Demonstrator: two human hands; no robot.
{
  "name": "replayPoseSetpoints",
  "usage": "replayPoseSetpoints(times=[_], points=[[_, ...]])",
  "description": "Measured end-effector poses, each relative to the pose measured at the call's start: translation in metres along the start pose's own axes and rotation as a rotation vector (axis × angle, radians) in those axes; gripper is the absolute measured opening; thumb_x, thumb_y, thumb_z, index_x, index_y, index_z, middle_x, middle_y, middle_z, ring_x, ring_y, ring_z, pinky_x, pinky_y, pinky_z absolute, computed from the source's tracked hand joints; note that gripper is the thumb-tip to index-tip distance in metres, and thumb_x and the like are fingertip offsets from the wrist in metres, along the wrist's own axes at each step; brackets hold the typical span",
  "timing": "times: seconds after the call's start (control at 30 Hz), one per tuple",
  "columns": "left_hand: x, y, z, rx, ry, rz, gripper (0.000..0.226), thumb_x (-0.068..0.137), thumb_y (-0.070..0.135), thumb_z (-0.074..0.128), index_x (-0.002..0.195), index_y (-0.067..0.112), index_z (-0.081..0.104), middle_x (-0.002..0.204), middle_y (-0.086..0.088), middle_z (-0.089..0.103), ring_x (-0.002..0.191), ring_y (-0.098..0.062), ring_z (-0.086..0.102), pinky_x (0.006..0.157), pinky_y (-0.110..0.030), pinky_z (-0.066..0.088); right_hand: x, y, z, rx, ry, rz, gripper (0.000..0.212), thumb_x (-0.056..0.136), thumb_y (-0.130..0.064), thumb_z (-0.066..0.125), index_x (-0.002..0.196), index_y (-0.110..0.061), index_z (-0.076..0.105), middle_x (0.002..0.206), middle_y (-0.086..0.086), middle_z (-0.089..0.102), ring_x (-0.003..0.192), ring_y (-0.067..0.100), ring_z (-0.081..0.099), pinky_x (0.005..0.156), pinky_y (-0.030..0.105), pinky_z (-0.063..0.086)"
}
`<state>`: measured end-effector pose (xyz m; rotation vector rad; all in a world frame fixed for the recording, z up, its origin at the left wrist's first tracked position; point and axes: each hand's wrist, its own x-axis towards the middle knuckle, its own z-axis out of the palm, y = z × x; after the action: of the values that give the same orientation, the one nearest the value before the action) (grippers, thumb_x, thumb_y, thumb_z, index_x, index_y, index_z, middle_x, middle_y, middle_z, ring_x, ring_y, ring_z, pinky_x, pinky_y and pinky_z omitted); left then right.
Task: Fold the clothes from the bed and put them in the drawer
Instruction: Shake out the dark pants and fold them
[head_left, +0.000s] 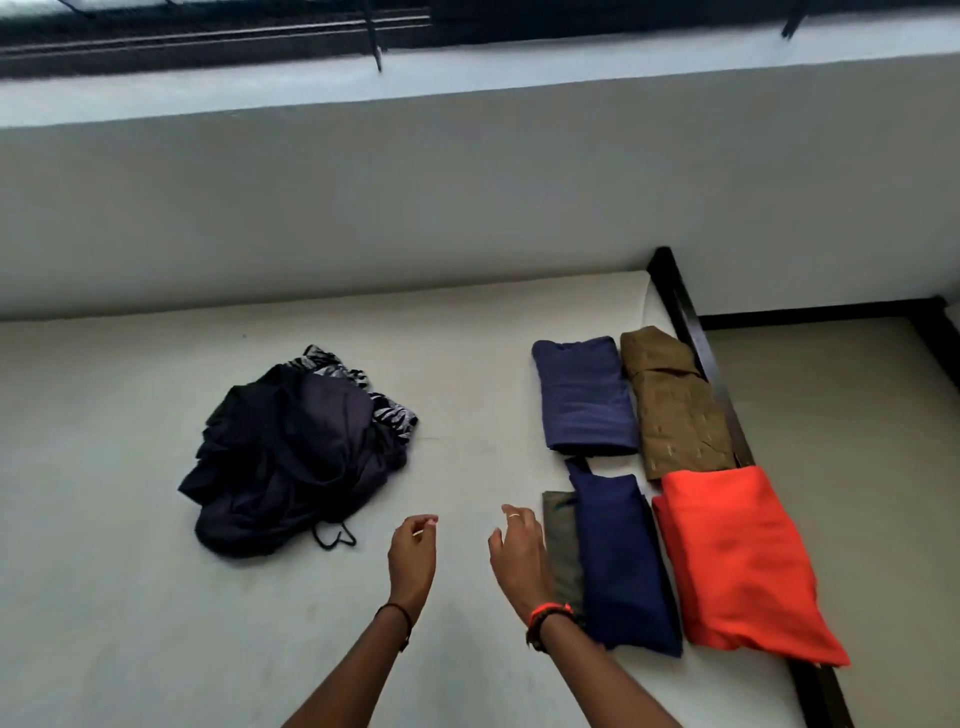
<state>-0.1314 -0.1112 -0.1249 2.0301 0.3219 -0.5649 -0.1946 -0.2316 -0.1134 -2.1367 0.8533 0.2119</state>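
We note the bed (156, 597) first: a pale bare mattress filling the lower view, with a dark bed frame (691, 332) along its right edge. No drawer is in view.

On the left of the mattress lies an unfolded heap of dark clothes (291, 457), with a zebra-print garment (389, 415) showing at its far side. We judge this to be the work outstanding.

Folded pieces lie in two rows at the right edge, well apart from the heap, presumably to keep finished work separate and ready to carry off. In the near row, an orange garment (737, 561) overhangs the frame slightly, and a navy garment (623, 561) beside it lies partly over an olive-green piece (561, 545). In the far row, a blue garment (584, 395) and a brown patterned garment (675, 410) lie side by side and touching.

Both hands are over the bare mattress between heap and rows, and both are empty. The left hand (413, 551) has loosely curled fingers grasping nothing. The right hand (519, 556) is relaxed and released, just beside the olive-green piece; we cannot tell whether it touches it. We judge that the heap is the likely next reach.

A ring (513, 515) shows on the right hand, and an orange wristband (550, 613) on its wrist.
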Motion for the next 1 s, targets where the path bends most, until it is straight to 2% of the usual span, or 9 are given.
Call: replayPoseSetpoints(times=[0.17, 0.27, 0.37, 0.43, 0.5, 0.57, 0.7, 0.83, 1.0], points=[[0.012, -0.021, -0.055, 0.007, 0.047, -0.013, 0.017, 0.095, 0.010, 0.050, 0.095, 0.009, 0.067, 0.102, -0.005, 0.066, 0.100, -0.019, 0.058, 0.082, -0.023, 0.038, -0.008, -0.028, 0.035, 0.029, -0.090, -0.027, 0.029, 0.095, -0.012, 0.045, 0.122, -0.006, 0.056, 0.121, 0.007, 0.057, 0.117, 0.021, 0.051, 0.094, 0.023, 0.037], [0.029, -0.031, -0.089, 0.026, 0.069, -0.003, 0.016, 0.094, 0.010, 0.050, 0.093, 0.010, 0.066, 0.102, -0.006, 0.064, 0.096, -0.018, 0.057, 0.080, -0.022, 0.037, -0.008, -0.052, 0.059, 0.051, -0.116, 0.000, 0.022, 0.093, -0.012, 0.046, 0.109, -0.007, 0.060, 0.107, 0.007, 0.063, 0.101, 0.021, 0.058, 0.080, 0.024, 0.040], [0.052, -0.037, -0.124, 0.063, 0.070, 0.040, 0.015, 0.095, 0.008, 0.050, 0.090, 0.010, 0.064, 0.096, -0.007, 0.061, 0.090, -0.019, 0.055, 0.076, -0.020, 0.035, -0.005, -0.082, 0.084, 0.042, -0.138, -0.011, 0.011, 0.091, -0.012, 0.047, 0.093, -0.011, 0.058, 0.094, 0.006, 0.065, 0.085, 0.020, 0.057, 0.069, 0.026, 0.039], [0.070, -0.040, -0.144, 0.133, 0.052, 0.087, 0.017, 0.095, 0.009, 0.049, 0.096, 0.006, 0.065, 0.101, -0.008, 0.060, 0.092, -0.016, 0.053, 0.081, -0.020, 0.036, 0.000, -0.102, 0.100, 0.004, -0.161, -0.039, 0.008, 0.091, -0.013, 0.048, 0.088, -0.014, 0.056, 0.092, 0.006, 0.064, 0.084, 0.022, 0.057, 0.067, 0.027, 0.037], [0.092, -0.046, -0.164, 0.211, 0.027, 0.120, 0.019, 0.095, 0.009, 0.048, 0.102, 0.003, 0.065, 0.107, -0.010, 0.059, 0.093, -0.016, 0.055, 0.084, -0.019, 0.037, 0.010, -0.124, 0.119, -0.038, -0.174, -0.065, 0.012, 0.091, -0.013, 0.047, 0.095, -0.013, 0.058, 0.097, 0.008, 0.064, 0.091, 0.025, 0.059, 0.070, 0.029, 0.039], [0.109, -0.048, -0.177, 0.258, -0.002, 0.159, 0.017, 0.095, 0.008, 0.049, 0.104, 0.004, 0.063, 0.108, -0.011, 0.058, 0.096, -0.021, 0.058, 0.085, -0.022, 0.040, 0.022, -0.141, 0.132, -0.101, -0.176, -0.106, 0.026, 0.092, -0.012, 0.045, 0.115, -0.013, 0.056, 0.108, 0.010, 0.060, 0.102, 0.028, 0.057, 0.078, 0.032, 0.042], [0.141, -0.047, -0.201, 0.401, -0.055, 0.341, 0.025, 0.091, 0.002, 0.051, 0.114, 0.007, 0.057, 0.117, -0.007, 0.056, 0.108, -0.022, 0.056, 0.095, -0.036, 0.045, 0.048, -0.176, 0.162, -0.243, -0.294, -0.139, 0.062, 0.092, -0.016, 0.049, 0.147, -0.031, 0.026, 0.118, 0.015, 0.048, 0.103, 0.035, 0.055, 0.085, 0.038, 0.046], [0.168, -0.048, -0.213, 0.501, -0.112, 0.491, 0.039, 0.087, -0.004, 0.050, 0.124, 0.008, 0.052, 0.127, -0.006, 0.053, 0.116, -0.020, 0.052, 0.101, -0.032, 0.040, 0.070, -0.194, 0.187, -0.340, -0.355, -0.096, 0.070, 0.092, -0.019, 0.053, 0.149, -0.036, 0.016, 0.126, 0.020, 0.046, 0.110, 0.039, 0.054, 0.092, 0.041, 0.044], [0.179, -0.047, -0.215, 0.527, -0.165, 0.577, 0.043, 0.085, -0.004, 0.049, 0.127, 0.009, 0.051, 0.131, -0.004, 0.052, 0.122, -0.018, 0.048, 0.105, -0.027, 0.033, 0.089, -0.200, 0.198, -0.381, -0.347, 0.007, 0.055, 0.091, -0.022, 0.057, 0.141, -0.019, 0.034, 0.132, 0.023, 0.042, 0.115, 0.040, 0.052, 0.095, 0.038, 0.042]])
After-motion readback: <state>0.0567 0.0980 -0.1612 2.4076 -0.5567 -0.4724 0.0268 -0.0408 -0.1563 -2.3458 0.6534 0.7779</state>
